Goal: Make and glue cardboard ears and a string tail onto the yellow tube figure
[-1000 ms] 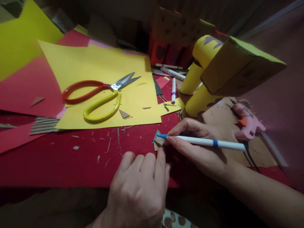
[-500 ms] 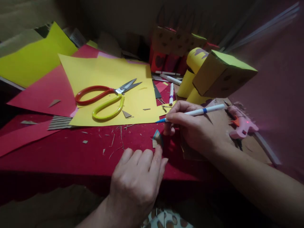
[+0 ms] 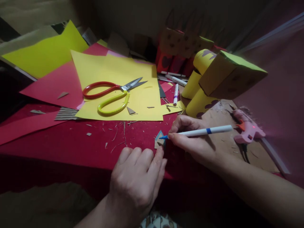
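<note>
My right hand [image 3: 194,139] pinches a white marker [image 3: 219,129] with a blue band and blue tip. The marker's tip is at a small pointed piece of cardboard [image 3: 157,144], whose edges carry a blue outline. My left hand [image 3: 137,177] lies below with its fingers curled, and its index fingertip presses the piece's lower right corner onto the red-covered table [image 3: 78,142]. That fingertip hides part of the piece. Beyond the hands, scissors [image 3: 124,89] with one red and one yellow handle lie spread on a yellow paper sheet [image 3: 147,69].
On the right, a pink glue gun [image 3: 249,128] with a lit red light rests on a cardboard sheet [image 3: 225,117]. A yellow tube-and-box figure [image 3: 232,76] stands behind it. More white markers [image 3: 175,95], red paper [image 3: 54,85] and scattered cardboard scraps [image 3: 88,134] lie around.
My right hand has brought the marker tip down from the yellow sheet's edge to the cardboard piece. My left hand keeps pressing the piece. The view has shifted slightly.
</note>
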`<state>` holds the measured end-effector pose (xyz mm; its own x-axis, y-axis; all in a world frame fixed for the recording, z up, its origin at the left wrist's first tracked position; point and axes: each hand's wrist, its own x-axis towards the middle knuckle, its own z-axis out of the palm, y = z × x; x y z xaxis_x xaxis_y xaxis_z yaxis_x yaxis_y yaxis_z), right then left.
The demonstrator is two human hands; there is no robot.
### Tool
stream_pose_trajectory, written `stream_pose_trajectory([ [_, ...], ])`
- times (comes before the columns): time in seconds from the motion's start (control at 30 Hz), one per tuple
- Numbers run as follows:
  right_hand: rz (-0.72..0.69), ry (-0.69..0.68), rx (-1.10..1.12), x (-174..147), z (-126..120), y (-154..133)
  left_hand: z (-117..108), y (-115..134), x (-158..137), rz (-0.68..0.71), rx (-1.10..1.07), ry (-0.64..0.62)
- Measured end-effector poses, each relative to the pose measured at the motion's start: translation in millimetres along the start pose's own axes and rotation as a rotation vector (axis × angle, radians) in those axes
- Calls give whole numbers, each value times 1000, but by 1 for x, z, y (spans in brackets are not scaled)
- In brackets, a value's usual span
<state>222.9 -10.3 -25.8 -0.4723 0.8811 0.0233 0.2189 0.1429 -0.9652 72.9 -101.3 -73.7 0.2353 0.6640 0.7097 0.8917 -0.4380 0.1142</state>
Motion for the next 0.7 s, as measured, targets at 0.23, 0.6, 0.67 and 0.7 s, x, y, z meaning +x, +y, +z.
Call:
stream_pose_trajectory([
  [0.23,-7,-56,-115,-2,3,-1,1,0,1,-17,-8,37],
  [0.6,-39,-49,-219,0,5,-2,3,-3,6,20,-62,96],
  [0.67,-28,-48,-235,0,6,-4,2,-4,6,16,-64,97],
  [0.7,-24,-46,-236,0,6,-4,2,-4,6,16,-67,97],
])
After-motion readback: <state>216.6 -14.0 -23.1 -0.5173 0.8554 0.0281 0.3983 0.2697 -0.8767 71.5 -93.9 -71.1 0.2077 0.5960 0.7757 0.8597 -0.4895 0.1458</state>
